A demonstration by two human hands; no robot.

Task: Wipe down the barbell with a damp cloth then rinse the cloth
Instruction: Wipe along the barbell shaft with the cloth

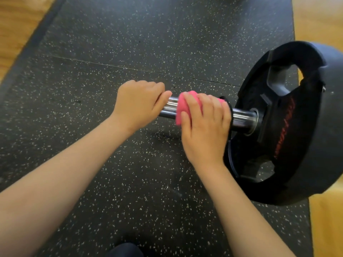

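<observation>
The barbell's chrome sleeve [241, 119] runs left to right above the mat and ends in a black weight plate [304, 130] at the right. My left hand [138, 103] grips the free end of the sleeve, fingers curled round it. Right beside it, my right hand [206, 125] holds a pink cloth [182, 106] wrapped over the sleeve, fingers curled across the top. A black collar shows just past my right fingertips. The bar under both hands is hidden.
A black rubber mat [111, 52] with white speckles covers the floor under the bar. Wooden floor [16, 21] shows at the far left and along the right edge. A dark shoe or knee sits at the bottom edge [126, 250].
</observation>
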